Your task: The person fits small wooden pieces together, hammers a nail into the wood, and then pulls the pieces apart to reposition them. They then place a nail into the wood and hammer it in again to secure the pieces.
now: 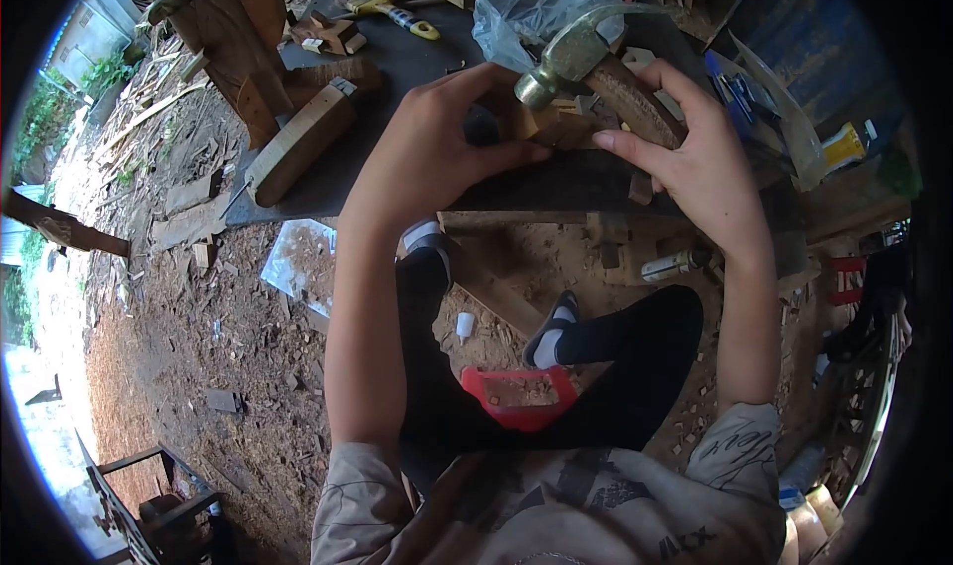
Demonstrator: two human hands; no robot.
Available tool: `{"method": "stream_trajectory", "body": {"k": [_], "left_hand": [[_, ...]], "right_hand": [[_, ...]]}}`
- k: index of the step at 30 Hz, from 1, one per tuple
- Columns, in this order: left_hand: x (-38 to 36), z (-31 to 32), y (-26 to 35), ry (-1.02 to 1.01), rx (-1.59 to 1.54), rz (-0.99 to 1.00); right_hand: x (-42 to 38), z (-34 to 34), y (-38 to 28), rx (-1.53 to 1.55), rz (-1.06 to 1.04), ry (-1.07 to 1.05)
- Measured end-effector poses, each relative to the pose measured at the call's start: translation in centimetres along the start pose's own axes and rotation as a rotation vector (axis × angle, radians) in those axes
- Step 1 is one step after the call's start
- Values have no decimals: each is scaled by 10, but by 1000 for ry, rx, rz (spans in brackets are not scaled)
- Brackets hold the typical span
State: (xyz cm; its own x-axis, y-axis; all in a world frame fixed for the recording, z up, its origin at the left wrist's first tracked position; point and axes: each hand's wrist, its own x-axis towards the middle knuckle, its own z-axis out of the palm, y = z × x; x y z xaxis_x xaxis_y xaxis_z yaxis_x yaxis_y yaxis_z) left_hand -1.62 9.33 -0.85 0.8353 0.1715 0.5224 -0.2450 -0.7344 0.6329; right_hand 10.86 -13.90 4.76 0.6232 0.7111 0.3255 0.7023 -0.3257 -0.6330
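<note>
Over the dark workbench [397, 73], my left hand [476, 128] is closed around a small light-brown wooden piece [536, 123], its thumb along the near side. My right hand [685, 138] grips the wooden handle of a hammer [635, 98]. The metal hammer head [568, 57] points up and left, just above the small piece. Part of the wooden piece lies behind the hammer head and my fingers, so its full shape is hidden.
A clear plastic bag [511, 19] and a brush [409, 21] lie at the bench's back. Wooden blocks [303, 143] sit at the left. A yellow tube [844, 148] is at the right. Below are a red stool [521, 416] and a white cup [465, 325].
</note>
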Motion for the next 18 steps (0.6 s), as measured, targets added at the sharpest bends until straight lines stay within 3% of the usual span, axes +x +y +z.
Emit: {"method": "stream_trajectory", "body": {"k": [4, 8, 12, 18], "left_hand": [[-4, -5, -1, -43, -74, -14], [-12, -8, 1, -28, -56, -26], [-17, -6, 5, 12, -45, 15], [-25, -2, 7, 95, 52, -18]], "right_hand": [[-9, 5, 2, 27, -90, 170], [-37, -3, -10, 291, 154, 193], [-55, -3, -2, 423, 150, 123], [-49, -20, -3, 348, 8, 171]]}}
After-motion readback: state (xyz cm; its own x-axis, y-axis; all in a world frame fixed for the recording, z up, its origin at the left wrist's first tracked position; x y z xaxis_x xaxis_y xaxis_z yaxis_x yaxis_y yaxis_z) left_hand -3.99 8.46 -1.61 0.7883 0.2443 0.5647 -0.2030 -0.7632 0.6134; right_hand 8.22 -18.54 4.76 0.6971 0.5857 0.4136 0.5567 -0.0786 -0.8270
